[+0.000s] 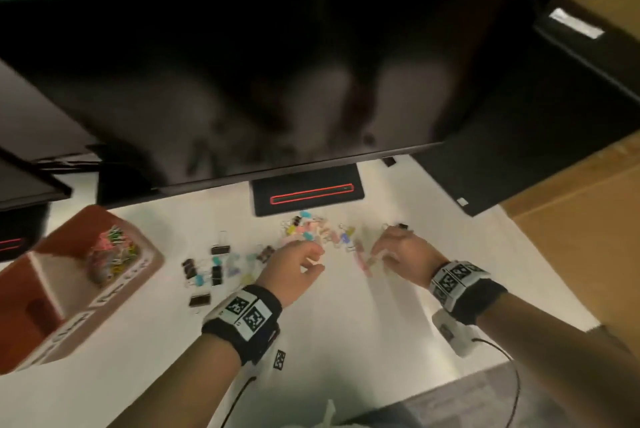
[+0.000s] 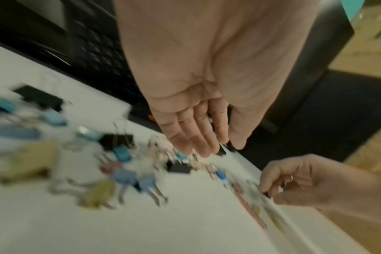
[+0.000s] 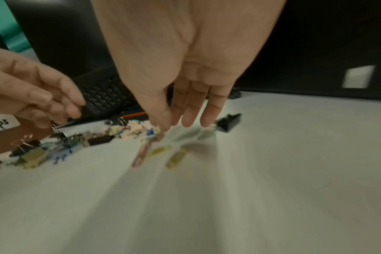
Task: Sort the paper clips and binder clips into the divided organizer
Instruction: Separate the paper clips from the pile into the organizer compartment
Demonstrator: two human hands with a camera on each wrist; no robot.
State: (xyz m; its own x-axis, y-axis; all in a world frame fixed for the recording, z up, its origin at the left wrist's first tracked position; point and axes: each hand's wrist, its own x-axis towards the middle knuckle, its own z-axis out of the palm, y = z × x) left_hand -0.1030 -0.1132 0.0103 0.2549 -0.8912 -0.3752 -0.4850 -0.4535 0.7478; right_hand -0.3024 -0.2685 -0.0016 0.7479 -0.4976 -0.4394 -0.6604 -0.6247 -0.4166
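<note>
Both wrists sit nearest: left hand [image 1: 294, 259] fingers loosely curled, holding nothing clear; right hand [image 1: 401, 249] fingertips down at pink paper clip [image 3: 140, 154], grip unclear. Binder clips [image 1: 214, 264] scattered on white surface [image 1: 346, 323]; organizer [image 1: 69, 289] at left w/ paper clips in far compartment.

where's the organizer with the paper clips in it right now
In the head view the brown organizer sits at the table's left edge, left of the left hand and the scattered binder clips.

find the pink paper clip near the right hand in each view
Head: the pink paper clip lies right of centre, just left of the right hand.
Left wrist: a blurred pink streak at lower right, below that hand.
Right wrist: left of centre, under the fingertips of that hand.
Shared landmark: the right hand.
</note>
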